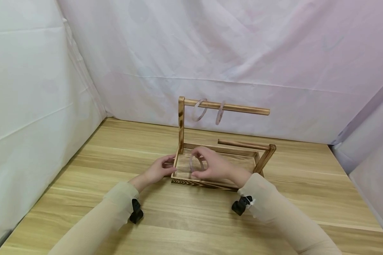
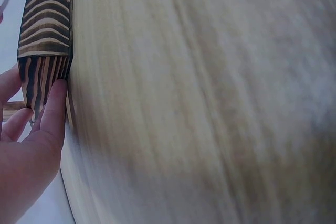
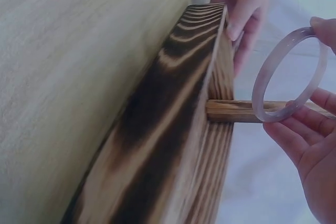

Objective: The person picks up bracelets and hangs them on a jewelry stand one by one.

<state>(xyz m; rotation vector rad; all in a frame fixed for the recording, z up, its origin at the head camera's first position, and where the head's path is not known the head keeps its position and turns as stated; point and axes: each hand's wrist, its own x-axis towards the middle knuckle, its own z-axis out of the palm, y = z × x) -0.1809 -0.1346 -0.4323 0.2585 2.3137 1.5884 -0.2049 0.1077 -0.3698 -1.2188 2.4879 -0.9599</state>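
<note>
My left hand [image 1: 155, 171] grips the left end of a wooden tray stand [image 1: 191, 182], thumb over the rim and fingers against the outside. Over the tray, my right hand [image 1: 216, 165] pinches a pale, translucent bangle [image 3: 270, 69] between thumb and fingers, the ring standing upright. Two similar bangles hang from the upper bar [image 1: 242, 108] of the stand: one bangle [image 1: 194, 112] near the left post, another bangle [image 1: 219, 115] farther right. In the left wrist view, fingertips [image 2: 56, 95] touch the tray's striped end.
A lower wooden bar [image 1: 242, 144] reaches left from a short slanted post [image 1: 265, 159] at the stand's right end. The stand sits on a wood-grain table [image 1: 140, 141]. White cloth [image 1: 166, 53] hangs behind and at both sides.
</note>
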